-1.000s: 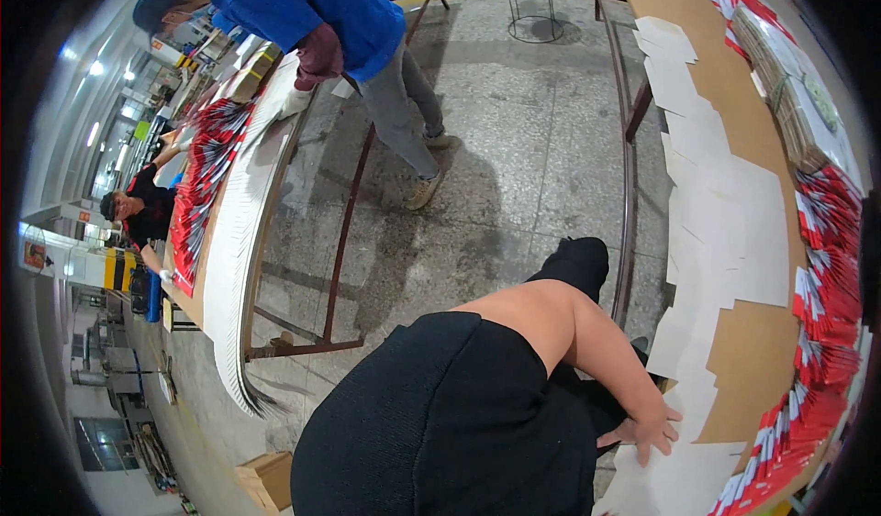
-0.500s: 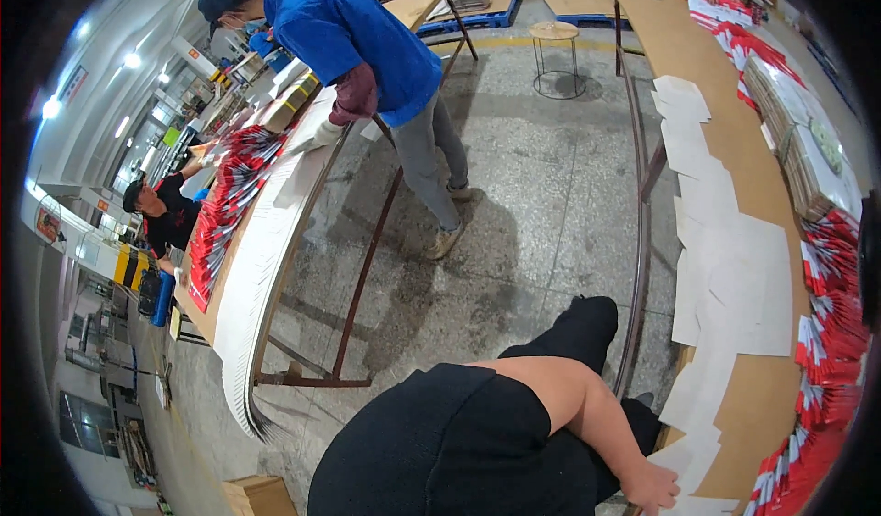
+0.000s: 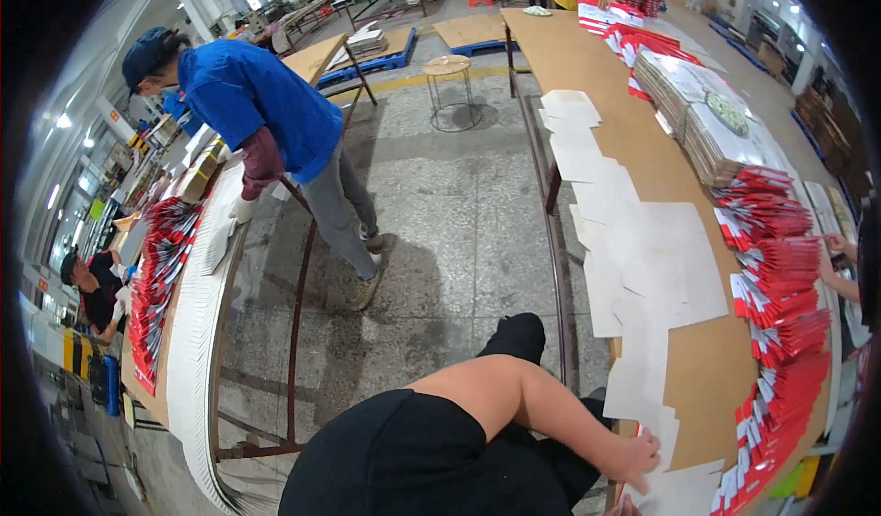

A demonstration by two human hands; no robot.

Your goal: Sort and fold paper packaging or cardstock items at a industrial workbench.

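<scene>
Currently: left hand (image 3: 633,457), fingers curled, over the near end of overlapping white sheets (image 3: 638,273); cannot tell whether gripping. Right hand (image 3: 626,509), barely in view; grip unclear. Sheets line the tabletop (image 3: 705,369), left of fanned red-and-white pieces (image 3: 780,392).

Left arm (image 3: 514,389) bent, forearm (image 3: 574,429) slanting rightward; left hand (image 3: 636,457) loosely curled; right hand (image 3: 626,509) barely showing, lower edge.

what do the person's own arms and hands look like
A loose black sleeve ends above the left elbow. The left forearm is bare, and the left hand wears no glove. Little of the right hand shows.
</scene>
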